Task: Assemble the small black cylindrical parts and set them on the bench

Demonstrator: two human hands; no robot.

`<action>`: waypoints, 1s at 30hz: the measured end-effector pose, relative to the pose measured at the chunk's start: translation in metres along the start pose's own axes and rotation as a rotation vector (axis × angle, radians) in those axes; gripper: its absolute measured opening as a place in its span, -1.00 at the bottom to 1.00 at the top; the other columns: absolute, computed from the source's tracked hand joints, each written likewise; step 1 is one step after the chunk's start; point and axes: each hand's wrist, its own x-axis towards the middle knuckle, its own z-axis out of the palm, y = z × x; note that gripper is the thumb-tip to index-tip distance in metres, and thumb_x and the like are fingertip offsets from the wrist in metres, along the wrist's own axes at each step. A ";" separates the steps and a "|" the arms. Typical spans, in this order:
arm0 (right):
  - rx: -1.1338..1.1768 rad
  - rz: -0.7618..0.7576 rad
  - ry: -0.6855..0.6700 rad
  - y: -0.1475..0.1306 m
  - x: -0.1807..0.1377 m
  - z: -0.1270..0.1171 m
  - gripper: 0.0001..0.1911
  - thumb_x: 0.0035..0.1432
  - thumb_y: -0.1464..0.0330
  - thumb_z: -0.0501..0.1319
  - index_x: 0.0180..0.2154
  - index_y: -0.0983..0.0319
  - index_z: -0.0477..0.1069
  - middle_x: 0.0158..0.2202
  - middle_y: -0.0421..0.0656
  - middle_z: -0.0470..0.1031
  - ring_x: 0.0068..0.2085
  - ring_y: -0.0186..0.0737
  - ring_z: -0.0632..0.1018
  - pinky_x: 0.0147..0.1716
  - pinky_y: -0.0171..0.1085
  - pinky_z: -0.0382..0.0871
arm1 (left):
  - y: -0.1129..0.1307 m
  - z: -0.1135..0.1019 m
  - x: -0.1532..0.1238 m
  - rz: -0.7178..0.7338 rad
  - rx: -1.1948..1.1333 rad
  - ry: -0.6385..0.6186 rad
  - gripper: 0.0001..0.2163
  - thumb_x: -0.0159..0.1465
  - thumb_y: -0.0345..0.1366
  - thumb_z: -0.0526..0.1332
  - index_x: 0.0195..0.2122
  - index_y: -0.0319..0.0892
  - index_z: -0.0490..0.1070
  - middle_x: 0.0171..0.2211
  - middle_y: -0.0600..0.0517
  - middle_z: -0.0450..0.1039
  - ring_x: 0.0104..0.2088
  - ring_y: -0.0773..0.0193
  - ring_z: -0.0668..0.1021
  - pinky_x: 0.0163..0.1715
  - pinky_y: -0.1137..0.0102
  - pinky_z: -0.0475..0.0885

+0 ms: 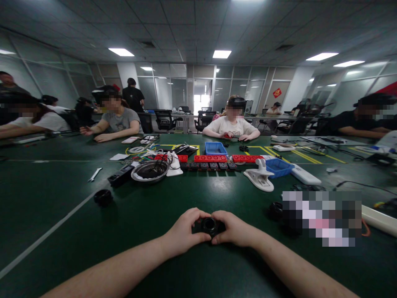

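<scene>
Both my hands rest on the dark green table [62, 194] and close around a small black round part [209, 225] with a hole in its top. My left hand [185, 231] grips its left side with fingers curled over it. My right hand [233, 229] pinches its right side. A similar black round part [103, 197] lies to the left, and another one [275, 210] lies to the right, both apart from my hands.
Further back stand a metal bowl [149, 170], a white clamp [259, 176], two blue trays [216, 148], red and black power strips [211, 158] and a wrench [94, 174]. Several people sit around the table. A white bar [379, 219] lies at the right.
</scene>
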 end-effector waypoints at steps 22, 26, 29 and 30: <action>-0.134 -0.079 -0.053 -0.004 -0.002 -0.009 -0.73 -0.18 0.37 0.31 -0.34 0.27 0.39 -0.38 -0.23 0.35 -0.32 -0.30 0.36 -0.35 -0.38 0.21 | -0.001 -0.002 0.001 0.013 -0.023 -0.018 -0.66 0.03 -0.30 0.24 -0.13 -0.10 0.31 -0.28 0.05 0.33 -0.30 0.27 0.38 -0.36 0.43 0.28; -0.183 0.037 0.033 -0.006 -0.003 -0.001 -0.67 -0.25 0.25 0.34 -0.41 0.27 0.36 -0.45 -0.25 0.34 -0.41 -0.32 0.36 -0.48 -0.40 0.16 | 0.000 0.005 0.000 -0.034 -0.002 0.045 -0.66 -0.03 -0.29 0.29 -0.20 -0.13 0.33 -0.31 0.05 0.33 -0.31 0.26 0.38 -0.35 0.41 0.29; -0.348 0.103 0.144 -0.009 -0.001 0.010 -0.59 -0.28 0.10 0.30 -0.46 0.26 0.32 -0.48 -0.22 0.34 -0.44 -0.28 0.36 -0.53 -0.37 0.11 | 0.000 0.011 -0.003 -0.089 0.061 0.167 -0.68 -0.06 -0.29 0.31 -0.26 -0.16 0.33 -0.33 0.04 0.32 -0.30 0.22 0.38 -0.32 0.36 0.29; -0.411 0.123 0.186 -0.011 0.000 0.015 -0.60 -0.26 0.08 0.28 -0.47 0.26 0.31 -0.48 -0.20 0.35 -0.44 -0.26 0.36 -0.51 -0.35 0.12 | 0.000 0.012 -0.003 -0.100 0.089 0.201 -0.69 -0.07 -0.28 0.31 -0.27 -0.16 0.33 -0.34 0.04 0.32 -0.31 0.21 0.38 -0.32 0.34 0.29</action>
